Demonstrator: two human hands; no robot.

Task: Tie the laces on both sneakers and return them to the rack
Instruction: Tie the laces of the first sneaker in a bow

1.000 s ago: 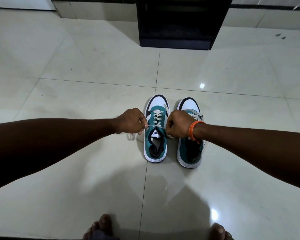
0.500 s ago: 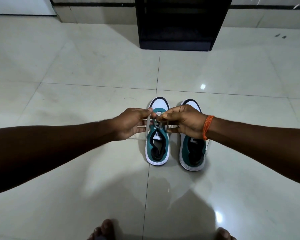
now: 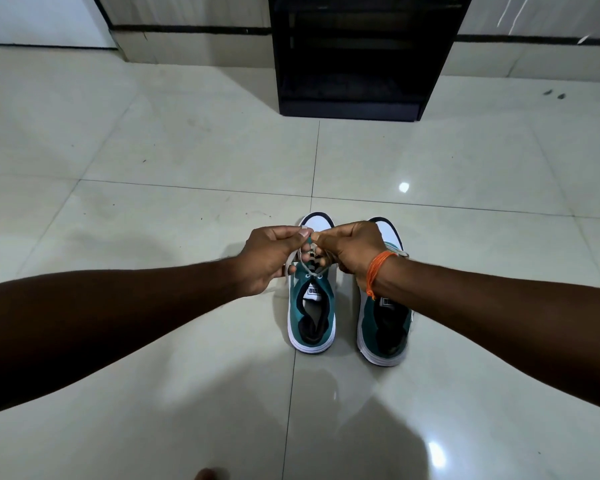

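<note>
On pale floor tiles (image 3: 153, 150), left sneaker (image 3: 310, 315) and right sneaker (image 3: 385, 329) sit side by side, well short of the dark rack (image 3: 354, 64). Both left hand (image 3: 269, 259) and right hand (image 3: 355, 251) pinch the lace (image 3: 308, 270) above the left sneaker, hands close together. Judged step: forming the bow. Next calls for crossing loops, pulling snug. Other shoe's lacing mostly hidden by wrist.

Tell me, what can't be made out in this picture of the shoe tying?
Head view:
White lace on the left teal-and-white sneaker: its knot is hidden by the left hand and right hand.
Right teal-and-white sneaker: laces mostly covered by the right wrist.
Black shoe rack: top cut off by the frame edge, shelves too dark.
</note>
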